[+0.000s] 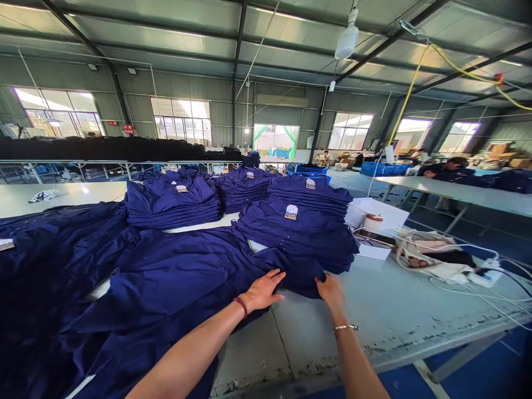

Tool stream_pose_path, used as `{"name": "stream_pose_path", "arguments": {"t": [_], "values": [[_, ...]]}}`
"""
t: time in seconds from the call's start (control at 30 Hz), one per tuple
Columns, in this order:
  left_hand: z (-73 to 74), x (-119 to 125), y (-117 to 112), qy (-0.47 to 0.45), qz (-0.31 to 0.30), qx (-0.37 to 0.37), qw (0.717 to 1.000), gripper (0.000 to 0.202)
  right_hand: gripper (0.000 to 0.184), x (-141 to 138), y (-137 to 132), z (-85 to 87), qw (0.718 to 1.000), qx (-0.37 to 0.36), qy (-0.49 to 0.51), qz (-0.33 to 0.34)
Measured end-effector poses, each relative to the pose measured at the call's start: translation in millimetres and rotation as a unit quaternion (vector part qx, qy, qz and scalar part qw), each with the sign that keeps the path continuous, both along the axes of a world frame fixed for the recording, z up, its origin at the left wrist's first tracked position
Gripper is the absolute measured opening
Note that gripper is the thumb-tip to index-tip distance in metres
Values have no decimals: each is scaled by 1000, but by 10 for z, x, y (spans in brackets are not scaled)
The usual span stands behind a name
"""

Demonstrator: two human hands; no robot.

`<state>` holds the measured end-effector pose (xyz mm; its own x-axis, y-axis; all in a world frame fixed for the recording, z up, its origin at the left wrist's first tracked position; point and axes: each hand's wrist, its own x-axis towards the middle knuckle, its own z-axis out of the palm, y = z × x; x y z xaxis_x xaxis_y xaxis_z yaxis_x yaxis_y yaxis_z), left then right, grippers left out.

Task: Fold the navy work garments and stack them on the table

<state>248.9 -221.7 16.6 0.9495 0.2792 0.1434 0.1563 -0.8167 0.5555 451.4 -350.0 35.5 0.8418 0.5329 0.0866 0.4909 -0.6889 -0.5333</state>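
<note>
A navy garment (187,277) lies spread across the table in front of me, its right end reaching between my hands. My left hand (262,290) rests on its near edge with fingers spread. On the right, my right hand (331,292) pinches the garment's end between thumb and fingers. Just beyond my hands stands a stack of folded navy garments (291,235) with a pale printed label (291,211) on top. More folded stacks (174,208) sit behind it, and a loose navy heap (41,277) lies on the left.
On the table (394,310) at right are a white box (382,213), a phone (376,238), a cloth bag (432,255) and a power strip (490,271) with loose cables. A person (449,166) leans over another table. A yellow cable (409,88) hangs at right.
</note>
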Motion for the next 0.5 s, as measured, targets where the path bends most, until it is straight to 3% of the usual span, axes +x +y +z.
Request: {"name": "stream_pose_path", "arguments": {"t": [0.17, 0.2, 0.27, 0.33, 0.4, 0.5], "values": [[567, 95, 93, -203, 24, -5, 979, 115, 48, -423, 568, 650, 969, 171, -23, 180], [707, 85, 153, -249, 41, -11, 968, 110, 50, -544, 682, 766, 950, 213, -17, 226], [981, 6, 316, -334, 102, -35, 936, 83, 58, -787, 874, 939, 860, 371, 84, 341], [1223, -160, 517, -389, 167, -77, 903, 53, 68, -1002, 1010, 999, 814, 422, 117, 382], [1408, -395, 726, -441, 219, -101, 865, 44, 83, -1179, 1100, 922, 839, 380, 73, 383], [1541, -819, 1018, -505, 303, -138, 797, 43, 109, -1382, 1189, 579, 919, 180, -18, 351]]}}
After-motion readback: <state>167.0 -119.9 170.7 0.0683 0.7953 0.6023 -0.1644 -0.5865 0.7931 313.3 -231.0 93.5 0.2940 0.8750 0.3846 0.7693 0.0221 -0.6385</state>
